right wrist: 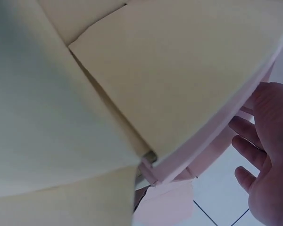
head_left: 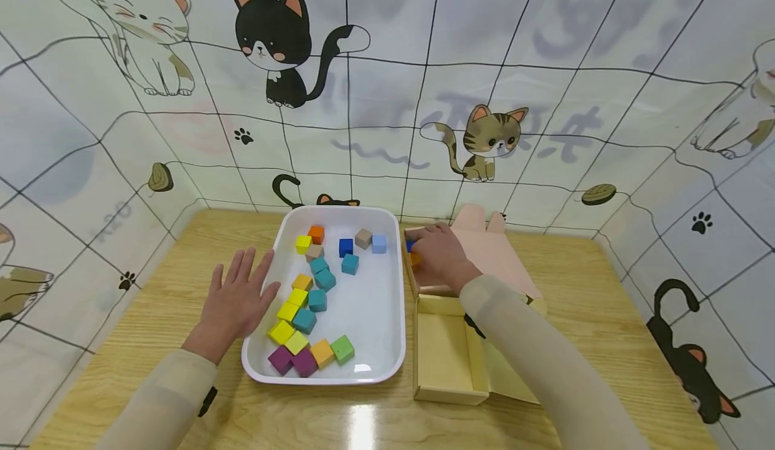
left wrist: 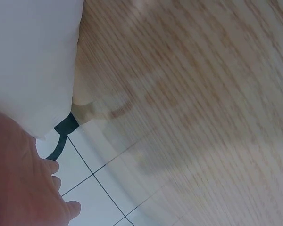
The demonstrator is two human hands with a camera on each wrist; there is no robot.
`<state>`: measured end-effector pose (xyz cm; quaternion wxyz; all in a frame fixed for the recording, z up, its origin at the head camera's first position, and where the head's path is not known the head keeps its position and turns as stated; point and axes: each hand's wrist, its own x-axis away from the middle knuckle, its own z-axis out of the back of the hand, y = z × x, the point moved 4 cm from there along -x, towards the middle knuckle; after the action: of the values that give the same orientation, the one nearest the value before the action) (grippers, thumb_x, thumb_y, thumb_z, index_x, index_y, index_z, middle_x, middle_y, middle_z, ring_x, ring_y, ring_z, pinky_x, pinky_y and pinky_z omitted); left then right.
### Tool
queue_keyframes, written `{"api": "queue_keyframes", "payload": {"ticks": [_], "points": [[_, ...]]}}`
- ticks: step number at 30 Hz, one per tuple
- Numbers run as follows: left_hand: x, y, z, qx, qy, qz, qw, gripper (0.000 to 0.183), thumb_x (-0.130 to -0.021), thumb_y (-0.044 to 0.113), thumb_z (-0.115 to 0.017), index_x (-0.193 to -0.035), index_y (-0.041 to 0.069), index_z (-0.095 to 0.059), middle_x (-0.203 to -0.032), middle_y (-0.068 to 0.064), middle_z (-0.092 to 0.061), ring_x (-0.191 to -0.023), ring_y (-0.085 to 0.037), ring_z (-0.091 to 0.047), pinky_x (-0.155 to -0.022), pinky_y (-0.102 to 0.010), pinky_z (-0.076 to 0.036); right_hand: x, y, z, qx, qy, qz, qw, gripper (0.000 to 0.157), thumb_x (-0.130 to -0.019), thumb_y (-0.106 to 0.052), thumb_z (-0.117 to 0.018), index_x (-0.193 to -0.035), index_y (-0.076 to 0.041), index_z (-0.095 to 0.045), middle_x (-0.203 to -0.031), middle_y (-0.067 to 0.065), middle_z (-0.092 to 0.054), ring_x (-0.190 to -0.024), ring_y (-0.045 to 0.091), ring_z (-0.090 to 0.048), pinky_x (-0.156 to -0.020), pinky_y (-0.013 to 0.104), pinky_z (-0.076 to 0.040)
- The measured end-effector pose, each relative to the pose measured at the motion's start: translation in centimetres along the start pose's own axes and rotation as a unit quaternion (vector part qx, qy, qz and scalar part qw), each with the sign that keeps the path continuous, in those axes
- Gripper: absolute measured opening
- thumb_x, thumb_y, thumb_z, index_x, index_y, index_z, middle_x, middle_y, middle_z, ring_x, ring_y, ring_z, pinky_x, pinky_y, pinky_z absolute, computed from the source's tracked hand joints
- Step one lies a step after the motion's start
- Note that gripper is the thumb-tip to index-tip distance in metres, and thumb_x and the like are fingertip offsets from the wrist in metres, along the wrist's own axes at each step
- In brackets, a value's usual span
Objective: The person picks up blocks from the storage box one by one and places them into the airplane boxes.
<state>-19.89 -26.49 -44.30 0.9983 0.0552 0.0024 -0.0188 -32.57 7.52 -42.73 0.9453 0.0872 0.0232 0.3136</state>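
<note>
My left hand (head_left: pixel 236 296) has its fingers spread at the left rim of the white tray (head_left: pixel 375 315). Inside the tray lie several colored wooden blocks, among them yellow blocks (head_left: pixel 281 332), teal blocks (head_left: pixel 305 321), purple blocks (head_left: pixel 305 362) and a green block (head_left: pixel 342 349). My right hand (head_left: pixel 440 255) reaches down into the pink box (head_left: pixel 493 255), whose lid is folded back to the right. A blue block (head_left: pixel 410 245) and an orange block (head_left: pixel 415 259) show beside its fingers. The fingertips are hidden, so I cannot tell whether they pinch a block.
Nearer to me, a cream cardboard box (head_left: pixel 445 342) stands open right of the tray, its lid folded to the right under my right forearm. A wall covering (head_left: pixel 387 100) printed with cats rises behind the wooden table (head_left: pixel 581 302).
</note>
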Motion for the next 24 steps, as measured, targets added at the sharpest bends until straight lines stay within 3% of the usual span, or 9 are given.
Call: {"api": "queue_keyframes", "payload": {"ticks": [5, 13, 17, 21, 24], "points": [[0.1, 0.0, -0.1, -0.002, 0.003, -0.005, 1.0000, 0.067, -0.102, 0.047, -0.033, -0.157, 0.016, -0.013, -0.161, -0.025, -0.011, -0.149, -0.045, -0.008, -0.118, -0.068, -0.004, -0.2, -0.4, -0.3, 0.046, -0.005, -0.002, 0.999, 0.027, -0.086, -0.040, -0.072, -0.101, -0.019, -0.077, -0.140, -0.005, -0.058, -0.128, 0.024, -0.052, -0.116, 0.046, -0.032], [0.0, 0.0, -0.1, -0.004, 0.005, -0.006, 1.0000, 0.067, -0.102, 0.048, -0.033, -0.157, 0.017, -0.013, -0.161, -0.025, -0.012, -0.148, -0.045, -0.009, -0.118, -0.068, -0.004, -0.2, -0.2, -0.2, 0.064, -0.019, -0.008, 0.998, 0.031, -0.087, -0.036, -0.072, -0.113, -0.019, -0.074, -0.143, -0.006, -0.055, -0.132, 0.025, -0.050, -0.118, 0.048, -0.030], [0.0, -0.1, -0.1, -0.001, 0.001, -0.004, 1.0000, 0.067, -0.102, 0.048, -0.033, -0.158, 0.017, -0.012, -0.161, -0.025, -0.011, -0.149, -0.046, -0.007, -0.118, -0.068, -0.003, -0.1, 0.3, 0.7, 0.031, -0.014, -0.023, 0.999, 0.036, -0.087, -0.031, -0.073, -0.122, -0.021, -0.069, -0.138, -0.003, -0.059, -0.133, 0.027, -0.049, -0.118, 0.050, -0.029], [0.0, -0.1, 0.0, -0.002, 0.004, -0.005, 1.0000, 0.067, -0.102, 0.048, -0.033, -0.158, 0.017, -0.012, -0.161, -0.025, -0.011, -0.148, -0.046, -0.008, -0.117, -0.068, -0.004, 0.2, 0.7, 2.2, -0.009, 0.006, -0.031, 0.999, 0.043, -0.088, -0.036, -0.072, -0.128, -0.023, -0.064, -0.130, 0.003, -0.063, -0.129, 0.028, -0.051, -0.117, 0.050, -0.031], [0.0, 0.0, 0.1, -0.002, 0.006, -0.006, 1.0000, 0.067, -0.102, 0.047, -0.034, -0.157, 0.017, -0.013, -0.161, -0.025, -0.012, -0.148, -0.046, -0.009, -0.117, -0.068, -0.005, 0.5, 0.3, 3.5, -0.020, 0.023, -0.019, 0.999, 0.040, -0.087, -0.037, -0.072, -0.124, -0.023, -0.067, -0.129, 0.003, -0.064, -0.128, 0.027, -0.052, -0.116, 0.050, -0.032]]}}
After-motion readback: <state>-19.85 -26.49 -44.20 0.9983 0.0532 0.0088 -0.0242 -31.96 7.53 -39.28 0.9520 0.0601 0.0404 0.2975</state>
